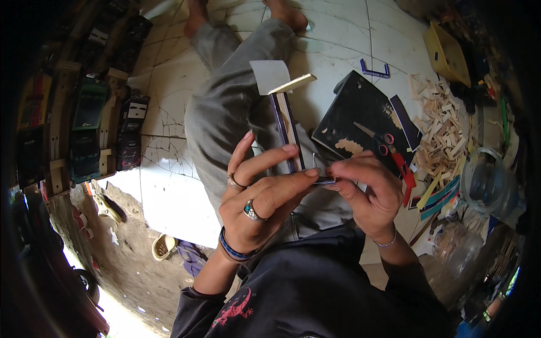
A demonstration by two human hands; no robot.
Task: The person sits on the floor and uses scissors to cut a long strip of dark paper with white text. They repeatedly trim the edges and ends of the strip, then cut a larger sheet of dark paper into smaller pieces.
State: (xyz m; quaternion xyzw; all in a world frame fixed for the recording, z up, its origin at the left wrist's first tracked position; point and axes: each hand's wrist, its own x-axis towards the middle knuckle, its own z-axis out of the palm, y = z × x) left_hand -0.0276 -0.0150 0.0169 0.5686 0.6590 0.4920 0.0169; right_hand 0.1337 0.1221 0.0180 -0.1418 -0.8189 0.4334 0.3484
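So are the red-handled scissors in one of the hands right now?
No, the red-handled scissors lie on the dark board on the floor, while both hands, left hand and right hand, hold a long wooden piece.

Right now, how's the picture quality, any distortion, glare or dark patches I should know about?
Head view: strong fisheye bend, the floor tile lines curve and the corners go black. Daylight washes out the ground at the lower left, while the dark shirt loses detail in shade. The left hand and right hand on the wooden strip piece are evenly lit and fairly sharp; the wood scraps near the rim are softer.
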